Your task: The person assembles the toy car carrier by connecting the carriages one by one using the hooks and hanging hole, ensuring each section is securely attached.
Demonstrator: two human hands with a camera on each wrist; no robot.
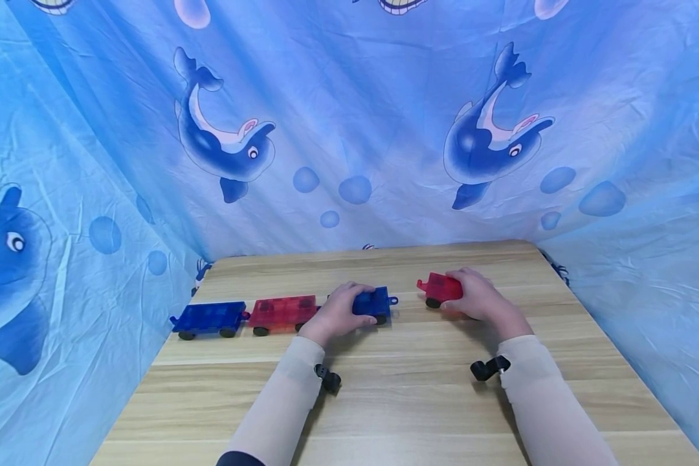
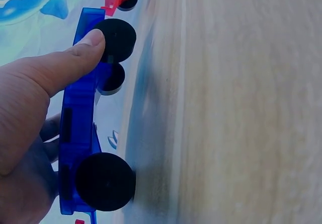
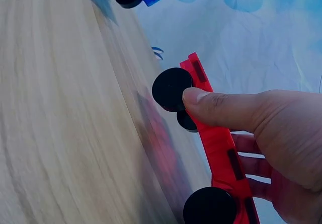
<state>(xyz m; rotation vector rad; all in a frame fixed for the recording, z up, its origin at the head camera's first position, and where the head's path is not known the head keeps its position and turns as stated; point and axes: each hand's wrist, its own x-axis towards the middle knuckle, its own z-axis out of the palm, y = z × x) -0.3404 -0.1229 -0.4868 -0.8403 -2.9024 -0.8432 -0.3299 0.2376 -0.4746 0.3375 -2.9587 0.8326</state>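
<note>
My left hand [image 1: 339,315] grips a blue toy train car [image 1: 377,303], its thumb on the near side by a black wheel [image 2: 116,40] and its other fingers round the far side. A ring sticks out from this car's right end. To the right, my right hand [image 1: 482,295] holds a red toy train car [image 1: 443,286] between thumb and fingers, its thumb beside a wheel [image 3: 172,89]. This car's hook [image 1: 422,285] points left at the blue car's ring, with a gap between them. The red car seems slightly raised above its reflection.
Left of my left hand, a red car [image 1: 284,313] and a blue car [image 1: 210,317] stand in line, joined end to end. My left hand hides the red car's right end. The wooden table [image 1: 396,401] meets a dolphin-printed blue curtain [image 1: 361,116] at the back.
</note>
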